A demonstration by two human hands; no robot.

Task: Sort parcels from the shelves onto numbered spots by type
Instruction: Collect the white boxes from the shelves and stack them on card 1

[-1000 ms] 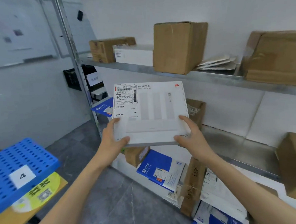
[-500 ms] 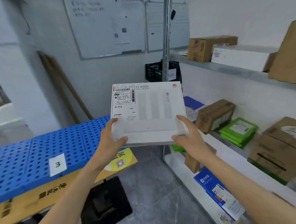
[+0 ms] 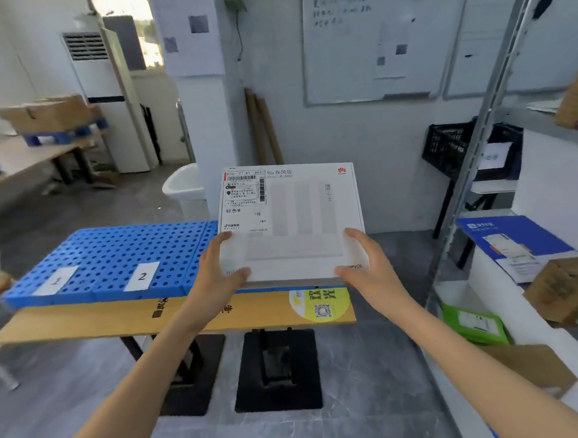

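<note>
I hold a flat white box [image 3: 301, 214] with a shipping label and a red logo in front of me, tilted up toward my face. My left hand [image 3: 218, 280] grips its lower left corner, thumb on top. My right hand [image 3: 368, 268] grips its lower right corner the same way. Behind and below the box lies a blue perforated platform [image 3: 113, 253] with white cards numbered 1 [image 3: 55, 281] and 2 [image 3: 141, 276]. The box hides the platform's right part.
The platform rests on a cardboard-topped table [image 3: 84, 321] with black bases on the floor. A metal shelf rack [image 3: 488, 132] stands at right with a blue parcel [image 3: 515, 242], green parcels [image 3: 476, 324] and a brown carton [image 3: 569, 286]. A black crate [image 3: 459, 147] sits behind.
My view has swung left from the shelves to the blue platform; cards 1 and 2 now show instead of 3. Both hands keep the same hold on the white box.
</note>
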